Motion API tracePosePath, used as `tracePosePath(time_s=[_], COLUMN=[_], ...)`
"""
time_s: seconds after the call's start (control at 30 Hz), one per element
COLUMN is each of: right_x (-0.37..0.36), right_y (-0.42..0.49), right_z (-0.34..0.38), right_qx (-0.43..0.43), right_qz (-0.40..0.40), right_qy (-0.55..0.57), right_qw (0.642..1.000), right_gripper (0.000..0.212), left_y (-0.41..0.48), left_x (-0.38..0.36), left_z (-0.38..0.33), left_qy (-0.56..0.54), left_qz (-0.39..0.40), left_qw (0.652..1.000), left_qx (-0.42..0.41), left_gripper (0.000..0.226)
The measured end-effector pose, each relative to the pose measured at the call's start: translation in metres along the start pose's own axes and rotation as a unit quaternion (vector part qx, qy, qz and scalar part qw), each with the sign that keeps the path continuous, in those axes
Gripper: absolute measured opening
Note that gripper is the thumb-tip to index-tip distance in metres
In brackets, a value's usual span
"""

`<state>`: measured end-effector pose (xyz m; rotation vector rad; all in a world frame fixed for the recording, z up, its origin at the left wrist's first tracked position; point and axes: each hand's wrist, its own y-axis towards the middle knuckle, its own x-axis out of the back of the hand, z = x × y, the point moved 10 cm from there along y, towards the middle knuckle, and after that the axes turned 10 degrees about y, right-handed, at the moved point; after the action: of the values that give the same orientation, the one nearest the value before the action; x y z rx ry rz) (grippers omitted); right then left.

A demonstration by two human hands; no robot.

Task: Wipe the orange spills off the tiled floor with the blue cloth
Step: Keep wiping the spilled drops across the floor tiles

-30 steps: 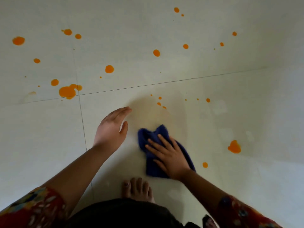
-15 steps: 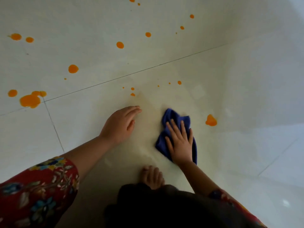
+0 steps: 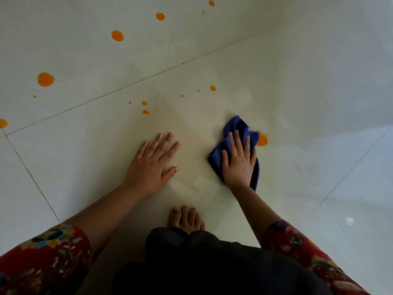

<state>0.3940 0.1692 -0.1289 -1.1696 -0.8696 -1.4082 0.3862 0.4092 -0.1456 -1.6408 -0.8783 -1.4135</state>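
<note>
While the right hand point(image 3: 239, 162) lies flat on the blue cloth point(image 3: 238, 125), fingers straight and spread, pressing it down onto the tiled floor point(image 3: 85, 167), the left hand point(image 3: 152, 165) rests palm down on bare tile just beside it, its fingers also straight and holding nothing. The cloth is bunched under the right palm, with a fold poking out past the fingertips and an edge trailing back beside the wrist. Just off the right hand's little-finger side, a large orange spill point(image 3: 262, 140) touches the cloth's far corner. Beyond the left hand's fingertips sit a few small orange drops point(image 3: 145, 112), and farther out another drop point(image 3: 212, 88) lies short of a dark grout line point(image 3: 127, 86). Past that line, well away from both hands, are bigger round orange spots point(image 3: 45, 79), spread out toward the far left. Behind the hands, between the forearms, a bare foot point(image 3: 187, 218) stands on the tile, and red flowered sleeves point(image 3: 49, 252) cover both upper arms.
</note>
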Motion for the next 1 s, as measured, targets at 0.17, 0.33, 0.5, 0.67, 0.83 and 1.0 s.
tracePosePath(time_s=[0.17, 0.33, 0.5, 0.67, 0.83, 1.0], right_x=[-0.015, 0.013, -0.014, 0.018, 0.025, -0.007], right_y=[-0.076, 0.016, -0.025, -0.008, 0.084, 0.009], right_z=[0.012, -0.039, 0.024, -0.072, -0.074, 0.013], right_qx=[0.227, 0.005, 0.194, 0.029, -0.138, 0.190], right_qz=[0.111, 0.002, 0.080, 0.018, -0.021, 0.086], right_qy=[0.001, 0.012, 0.004, -0.002, 0.007, 0.000], right_qw=[0.968, 1.000, 0.978, 0.999, 0.990, 0.978], right_gripper=[0.054, 0.056, 0.054, 0.056, 0.058, 0.054], left_y=[0.000, -0.001, -0.001, 0.000, 0.000, -0.001], left_x=[0.000, 0.003, 0.005, 0.006, 0.006, 0.006], left_z=[-0.001, -0.001, -0.001, -0.001, -0.001, -0.001], left_qy=[-0.002, 0.011, 0.009, 0.002, 0.009, 0.006], left_qz=[-0.003, -0.015, -0.014, -0.021, -0.022, -0.009], left_qw=[1.000, 1.000, 1.000, 1.000, 1.000, 1.000], left_qx=[-0.002, 0.003, 0.006, 0.006, 0.015, 0.007], left_gripper=[0.068, 0.067, 0.067, 0.067, 0.067, 0.067])
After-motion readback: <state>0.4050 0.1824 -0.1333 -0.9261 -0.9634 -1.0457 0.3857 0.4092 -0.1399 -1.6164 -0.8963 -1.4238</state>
